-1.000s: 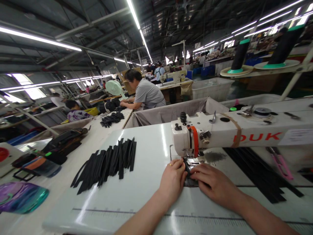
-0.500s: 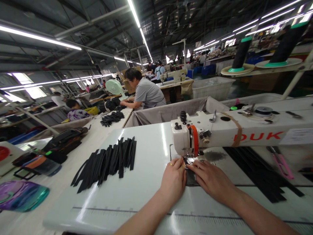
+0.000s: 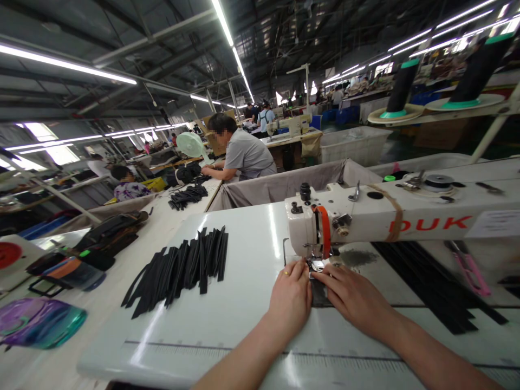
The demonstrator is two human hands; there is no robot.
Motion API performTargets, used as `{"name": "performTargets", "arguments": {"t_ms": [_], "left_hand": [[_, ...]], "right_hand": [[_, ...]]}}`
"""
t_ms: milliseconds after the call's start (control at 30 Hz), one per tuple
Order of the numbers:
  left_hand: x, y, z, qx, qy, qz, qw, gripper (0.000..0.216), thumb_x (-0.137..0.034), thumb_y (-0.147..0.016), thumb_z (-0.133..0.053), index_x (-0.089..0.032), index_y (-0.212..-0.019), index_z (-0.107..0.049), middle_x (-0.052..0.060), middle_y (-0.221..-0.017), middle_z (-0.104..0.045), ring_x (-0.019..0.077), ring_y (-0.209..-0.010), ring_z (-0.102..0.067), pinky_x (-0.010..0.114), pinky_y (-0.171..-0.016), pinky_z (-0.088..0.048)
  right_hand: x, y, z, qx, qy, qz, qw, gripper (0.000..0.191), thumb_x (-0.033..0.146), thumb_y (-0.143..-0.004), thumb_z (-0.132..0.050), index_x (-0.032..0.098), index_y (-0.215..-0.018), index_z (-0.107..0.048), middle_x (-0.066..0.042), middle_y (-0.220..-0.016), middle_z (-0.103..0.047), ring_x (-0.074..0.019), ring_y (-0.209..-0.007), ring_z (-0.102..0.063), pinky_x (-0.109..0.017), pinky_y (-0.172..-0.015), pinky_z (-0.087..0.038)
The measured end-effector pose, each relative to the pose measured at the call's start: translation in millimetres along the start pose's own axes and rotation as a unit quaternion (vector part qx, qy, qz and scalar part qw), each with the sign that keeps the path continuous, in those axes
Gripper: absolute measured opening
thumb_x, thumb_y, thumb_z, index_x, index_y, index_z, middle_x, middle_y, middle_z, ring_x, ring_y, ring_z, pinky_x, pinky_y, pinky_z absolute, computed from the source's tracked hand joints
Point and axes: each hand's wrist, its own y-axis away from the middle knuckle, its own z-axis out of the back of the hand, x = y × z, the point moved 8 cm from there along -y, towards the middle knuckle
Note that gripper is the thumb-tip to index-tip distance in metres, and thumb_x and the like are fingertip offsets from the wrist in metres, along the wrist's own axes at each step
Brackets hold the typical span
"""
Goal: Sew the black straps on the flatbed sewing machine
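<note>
A white sewing machine point(image 3: 365, 222) marked in red letters stands across the white table point(image 3: 227, 314). Under its presser foot point(image 3: 316, 265) lies a narrow black strip point(image 3: 317, 291). My left hand point(image 3: 291, 298) rests on the strip's left side, fingers together and pressed down at the foot. My right hand point(image 3: 352, 299) lies flat on the strip's right side, fingertips at the foot. Both hands pin the strip to the table. A fan of several black strips point(image 3: 179, 271) lies to the left of my hands.
More black strips point(image 3: 430, 281) lie behind the machine at the right, beside pink snips point(image 3: 467, 268). Coloured bag panels point(image 3: 40, 322) and dark bags point(image 3: 101, 238) fill the left bench. A person in grey point(image 3: 244, 154) sits ahead. Two thread cones point(image 3: 400, 89) stand top right.
Both hands have slid forward towards the presser foot, and less of the black strip shows between them. The view has shifted slightly.
</note>
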Motion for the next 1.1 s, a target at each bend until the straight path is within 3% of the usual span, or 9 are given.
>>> {"name": "performTargets", "arguments": {"t_ms": [1100], "left_hand": [[-1.0, -5.6, 2.2, 0.019, -0.023, -0.027, 0.999, 0.032, -0.008, -0.087, -0.048, -0.009, -0.118, -0.059, 0.015, -0.128, -0.059, 0.0287, -0.117, -0.052, 0.044, -0.102, -0.049]], "right_hand": [[0.4, -1.8, -1.1, 0.003, 0.010, -0.020, 1.000, 0.033, 0.006, -0.085, -0.052, 0.015, -0.113, -0.064, -0.011, -0.103, -0.066, -0.0245, -0.091, -0.064, -0.039, -0.078, -0.055]]}}
